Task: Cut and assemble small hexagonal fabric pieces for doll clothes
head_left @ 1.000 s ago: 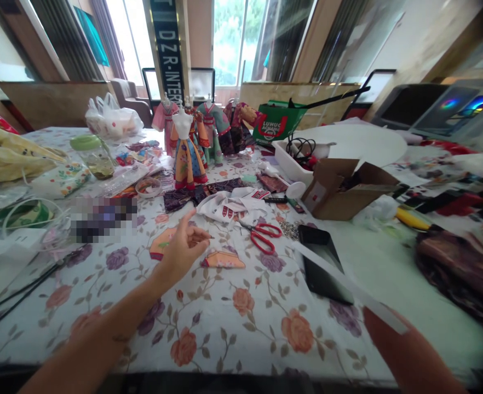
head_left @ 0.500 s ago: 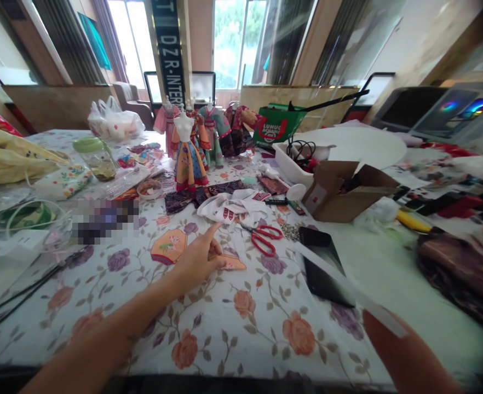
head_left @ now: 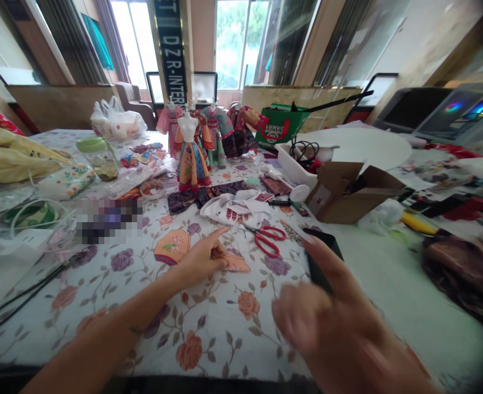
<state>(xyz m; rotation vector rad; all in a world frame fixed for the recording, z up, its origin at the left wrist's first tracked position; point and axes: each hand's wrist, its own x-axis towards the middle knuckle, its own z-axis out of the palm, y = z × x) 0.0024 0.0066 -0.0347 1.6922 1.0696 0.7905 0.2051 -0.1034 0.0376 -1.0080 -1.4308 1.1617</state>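
Nearest: my right hand point(head_left: 335, 328) is hanging above the table's front edge, badly blurred. Its fingers are spreading wide and gripping nothing, the forefinger pointing out over a black tablet point(head_left: 329, 244) that is lying flat and partly hidden behind it.

Below it, the flowered tablecloth point(head_left: 225, 323) is showing bare.

Further in, left of centre: my left hand point(head_left: 200, 258) is resting on the cloth, forefinger stretching forward, the other fingers curling at the near edge of a small orange fabric piece point(head_left: 235, 262). They are touching it, but I cannot tell whether they are pinching it or only pressing it down. The piece is lying flat.

Just left of that hand, a second orange piece point(head_left: 171, 247) is lying flat, apart from the first.

Just beyond the small piece and to its right, red-handled scissors point(head_left: 268, 239) are lying near the tablet.

Behind them, a crumpled white printed cloth point(head_left: 233, 208). To the right, an open cardboard box point(head_left: 340, 205).

Farthest: a dress form in an orange and blue dress point(head_left: 192, 164) is standing upright, a green bag point(head_left: 280, 126) off to its right.
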